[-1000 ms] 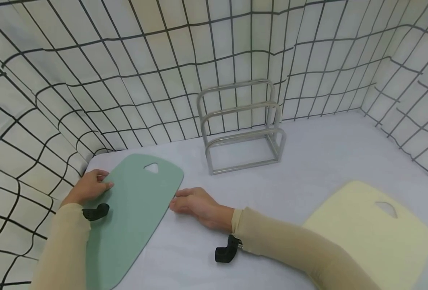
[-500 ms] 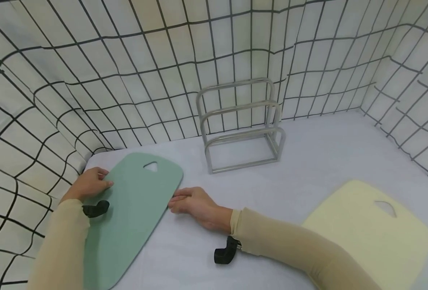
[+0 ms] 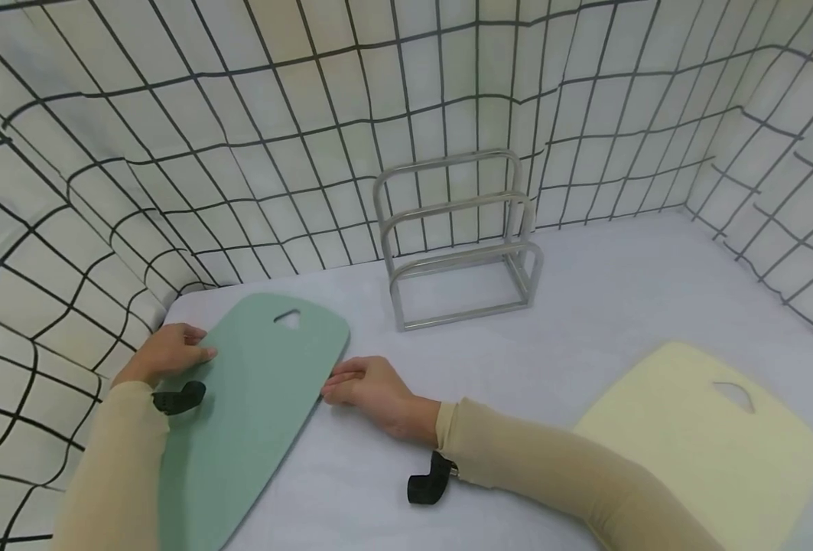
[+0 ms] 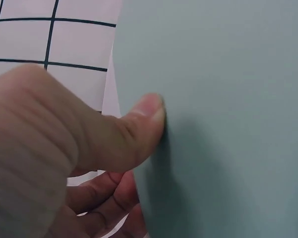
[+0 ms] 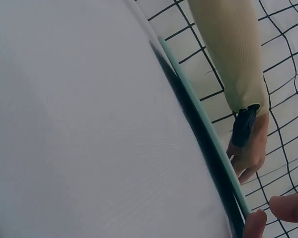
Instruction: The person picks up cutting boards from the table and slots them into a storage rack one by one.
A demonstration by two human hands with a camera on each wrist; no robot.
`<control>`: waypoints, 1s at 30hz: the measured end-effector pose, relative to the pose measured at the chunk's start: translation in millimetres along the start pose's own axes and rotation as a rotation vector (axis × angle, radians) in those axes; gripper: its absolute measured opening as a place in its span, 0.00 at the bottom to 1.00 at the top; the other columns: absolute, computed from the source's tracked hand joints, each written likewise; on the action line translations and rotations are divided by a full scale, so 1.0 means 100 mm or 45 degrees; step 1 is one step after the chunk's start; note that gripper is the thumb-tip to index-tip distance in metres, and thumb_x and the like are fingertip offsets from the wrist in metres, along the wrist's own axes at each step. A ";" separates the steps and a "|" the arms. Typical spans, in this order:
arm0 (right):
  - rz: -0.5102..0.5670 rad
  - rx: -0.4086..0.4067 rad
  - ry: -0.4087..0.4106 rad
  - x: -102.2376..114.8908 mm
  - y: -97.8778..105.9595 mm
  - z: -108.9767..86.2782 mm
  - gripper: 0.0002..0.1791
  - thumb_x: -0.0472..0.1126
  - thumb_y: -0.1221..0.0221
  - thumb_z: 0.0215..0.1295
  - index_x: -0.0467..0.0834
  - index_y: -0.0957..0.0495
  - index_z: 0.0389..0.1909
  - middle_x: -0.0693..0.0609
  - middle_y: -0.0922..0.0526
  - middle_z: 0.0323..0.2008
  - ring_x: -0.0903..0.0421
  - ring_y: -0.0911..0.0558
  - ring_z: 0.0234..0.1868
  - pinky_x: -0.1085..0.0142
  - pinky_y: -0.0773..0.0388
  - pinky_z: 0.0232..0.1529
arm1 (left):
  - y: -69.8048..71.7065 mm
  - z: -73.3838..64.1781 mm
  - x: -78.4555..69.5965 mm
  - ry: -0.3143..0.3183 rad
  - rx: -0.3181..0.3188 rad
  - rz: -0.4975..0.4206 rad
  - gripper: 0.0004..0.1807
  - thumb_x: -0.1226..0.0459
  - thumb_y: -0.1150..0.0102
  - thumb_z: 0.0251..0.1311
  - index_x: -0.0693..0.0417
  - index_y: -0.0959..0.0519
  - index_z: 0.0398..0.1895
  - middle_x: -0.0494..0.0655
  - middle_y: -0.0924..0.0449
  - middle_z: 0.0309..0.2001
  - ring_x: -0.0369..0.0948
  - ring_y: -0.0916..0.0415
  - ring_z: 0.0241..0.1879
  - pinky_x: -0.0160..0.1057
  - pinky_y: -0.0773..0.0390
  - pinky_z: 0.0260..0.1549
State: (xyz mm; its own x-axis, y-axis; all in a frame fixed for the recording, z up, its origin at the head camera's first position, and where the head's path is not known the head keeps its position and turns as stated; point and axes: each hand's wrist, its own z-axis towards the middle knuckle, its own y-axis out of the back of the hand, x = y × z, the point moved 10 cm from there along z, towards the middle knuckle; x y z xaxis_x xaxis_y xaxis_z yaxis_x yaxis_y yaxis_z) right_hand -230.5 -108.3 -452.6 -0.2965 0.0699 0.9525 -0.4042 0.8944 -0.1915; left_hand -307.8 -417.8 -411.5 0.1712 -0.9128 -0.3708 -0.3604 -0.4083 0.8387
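A green cutting board [image 3: 261,398] with a cut-out handle lies at the left of the white table. My left hand [image 3: 165,353] grips its left edge; in the left wrist view the thumb [image 4: 144,119] presses on top while the other fingers go underneath. On the opposite side, my right hand [image 3: 378,396] pinches the right edge. The right wrist view catches that board edge [image 5: 203,116] side-on, a dark shadow below it, with the right fingertips [image 5: 256,225] at its lower end.
Behind the hands stands a metal rack [image 3: 461,260] with several upright loops. A pale yellow cutting board [image 3: 695,436] lies on the right, partly under the right sleeve in the head view. Grid-patterned cloth walls [image 3: 296,122] enclose the table [image 3: 585,306] at the back and sides.
The right fingers have drawn together at the green cutting board's right edge. The left hand keeps its hold, and the board has barely moved.
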 end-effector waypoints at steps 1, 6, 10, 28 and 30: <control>-0.013 -0.004 0.009 0.01 0.00 0.00 0.24 0.33 0.33 0.60 0.34 0.22 0.58 0.43 0.10 0.48 0.61 0.14 0.45 0.72 0.19 0.48 | 0.00 -0.01 0.00 -0.002 -0.005 0.008 0.39 0.57 0.43 0.71 0.82 0.42 0.70 0.83 0.38 0.67 0.73 0.34 0.62 0.72 0.29 0.60; -0.058 -0.035 0.040 0.04 0.01 0.00 0.21 0.33 0.31 0.59 0.35 0.19 0.54 0.44 0.10 0.45 0.63 0.15 0.42 0.73 0.19 0.46 | 0.02 -0.04 0.01 -0.019 -0.021 0.044 0.39 0.55 0.42 0.70 0.82 0.39 0.68 0.82 0.36 0.66 0.73 0.33 0.62 0.73 0.29 0.59; -0.050 -0.048 0.050 0.05 0.01 0.00 0.20 0.32 0.30 0.59 0.35 0.19 0.53 0.44 0.10 0.45 0.63 0.14 0.42 0.73 0.19 0.47 | 0.03 -0.05 0.02 -0.020 -0.019 0.043 0.39 0.54 0.42 0.70 0.81 0.39 0.69 0.83 0.36 0.66 0.74 0.33 0.62 0.74 0.29 0.58; -0.031 -0.090 0.072 0.07 0.05 -0.01 0.21 0.30 0.32 0.57 0.36 0.21 0.52 0.43 0.11 0.46 0.64 0.15 0.40 0.73 0.19 0.47 | 0.10 -0.09 0.01 -0.031 -0.027 0.039 0.42 0.52 0.39 0.68 0.80 0.38 0.69 0.82 0.35 0.66 0.72 0.30 0.60 0.74 0.28 0.55; -0.037 -0.101 0.080 0.07 0.07 -0.01 0.20 0.30 0.31 0.57 0.36 0.21 0.51 0.43 0.11 0.45 0.64 0.15 0.39 0.73 0.19 0.46 | 0.10 -0.09 0.01 -0.033 -0.036 0.052 0.42 0.52 0.39 0.68 0.80 0.38 0.68 0.82 0.34 0.65 0.72 0.29 0.60 0.75 0.28 0.54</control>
State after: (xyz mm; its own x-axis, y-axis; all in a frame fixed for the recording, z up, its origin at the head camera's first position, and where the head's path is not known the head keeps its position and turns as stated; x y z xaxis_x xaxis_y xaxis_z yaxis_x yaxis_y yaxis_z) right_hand -234.7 -101.6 -446.7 -0.2299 0.0684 0.9708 -0.3413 0.9285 -0.1462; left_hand -303.1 -422.4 -400.1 0.1332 -0.9287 -0.3461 -0.3405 -0.3708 0.8641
